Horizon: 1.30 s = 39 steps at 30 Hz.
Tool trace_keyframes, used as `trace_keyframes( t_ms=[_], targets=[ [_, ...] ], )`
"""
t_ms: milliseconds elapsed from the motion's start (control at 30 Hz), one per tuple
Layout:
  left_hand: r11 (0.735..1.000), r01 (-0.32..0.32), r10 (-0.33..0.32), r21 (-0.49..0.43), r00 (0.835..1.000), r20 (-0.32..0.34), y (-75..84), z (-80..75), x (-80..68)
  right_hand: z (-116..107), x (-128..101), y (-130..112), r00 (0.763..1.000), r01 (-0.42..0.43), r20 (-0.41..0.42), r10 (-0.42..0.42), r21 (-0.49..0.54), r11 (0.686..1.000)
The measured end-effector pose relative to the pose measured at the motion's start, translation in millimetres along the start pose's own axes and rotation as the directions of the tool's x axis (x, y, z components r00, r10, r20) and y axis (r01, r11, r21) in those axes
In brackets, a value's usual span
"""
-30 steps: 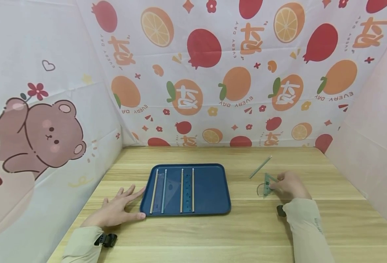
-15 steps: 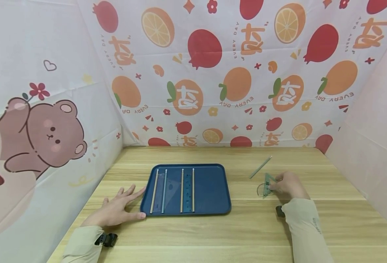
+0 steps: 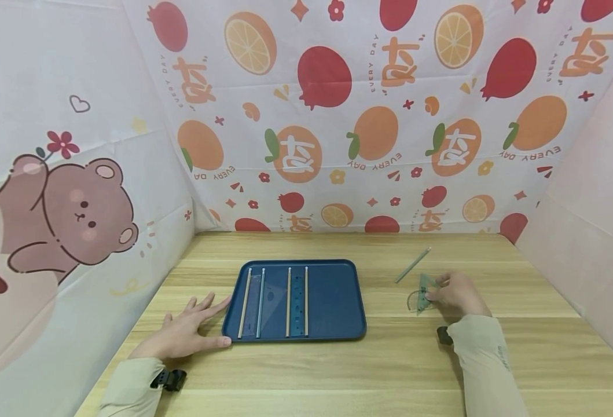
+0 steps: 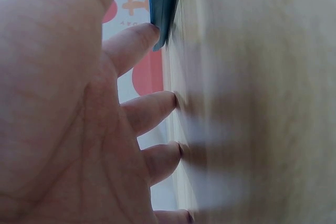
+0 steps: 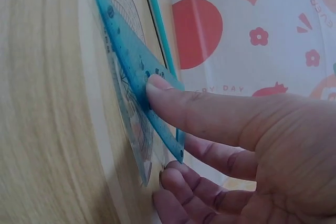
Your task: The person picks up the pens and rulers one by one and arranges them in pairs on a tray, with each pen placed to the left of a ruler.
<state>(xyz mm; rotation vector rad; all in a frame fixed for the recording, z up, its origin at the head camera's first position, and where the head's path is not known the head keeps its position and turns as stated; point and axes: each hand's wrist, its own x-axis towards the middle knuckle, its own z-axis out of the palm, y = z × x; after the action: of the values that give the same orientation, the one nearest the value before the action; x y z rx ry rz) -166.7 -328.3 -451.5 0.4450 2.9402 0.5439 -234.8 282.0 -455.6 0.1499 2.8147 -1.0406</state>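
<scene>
Right hand (image 3: 456, 293) pinches green set square (image 3: 424, 291), tilted up off desk (image 3: 389, 370) over protractor (image 3: 413, 301). Left hand (image 3: 188, 331) flat, fingers spread, touching blue tray (image 3: 337, 301) edge.

Printed "EVERY DAY", partly upside down, beside a large stylised Chinese character on the fruit-patterned cloth backdrop (image 3: 369, 133); also readable in the right wrist view.

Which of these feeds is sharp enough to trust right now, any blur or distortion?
Head view: evenly lit, sharp, wide-angle bending at the edges. Left wrist view: soft, left hand fills the frame, tray edge blurred. Right wrist view: teal set square crisp, table grain smeared.
</scene>
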Motion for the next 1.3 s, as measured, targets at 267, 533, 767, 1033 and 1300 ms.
trace_keyframes(
  t_ms=[267, 533, 767, 1033, 1300],
  targets=[
    [1.000, -0.005, 0.005, 0.010, 1.000, 0.002, 0.2, -0.8, -0.2, 0.2, 1.3, 2.8, 0.999, 0.037, -0.009, -0.037, 0.010, 0.999],
    [1.000, -0.004, 0.004, 0.007, 1.000, 0.012, 2.9, -1.4, -1.6, -0.3, 1.3, 8.1, 1.000, 0.025, -0.009, -0.024, 0.080, 0.997],
    [1.000, -0.005, 0.005, 0.011, 1.000, 0.007, 1.6, -0.8, -1.2, -2.4, 3.3, 7.9, 0.999, 0.032, -0.033, -0.029, 0.081, 0.996],
    [1.000, -0.006, 0.006, 0.017, 1.000, 0.005, -0.8, 0.8, -1.0, -2.6, 4.9, 6.8, 0.999, 0.036, -0.037, -0.031, 0.139, 0.990],
    [1.000, 0.003, -0.003, 0.000, 1.000, 0.009, -0.8, 0.0, -0.5, -3.1, 5.7, 4.7, 0.998, 0.035, -0.055, -0.026, 0.169, 0.985]
  ],
)
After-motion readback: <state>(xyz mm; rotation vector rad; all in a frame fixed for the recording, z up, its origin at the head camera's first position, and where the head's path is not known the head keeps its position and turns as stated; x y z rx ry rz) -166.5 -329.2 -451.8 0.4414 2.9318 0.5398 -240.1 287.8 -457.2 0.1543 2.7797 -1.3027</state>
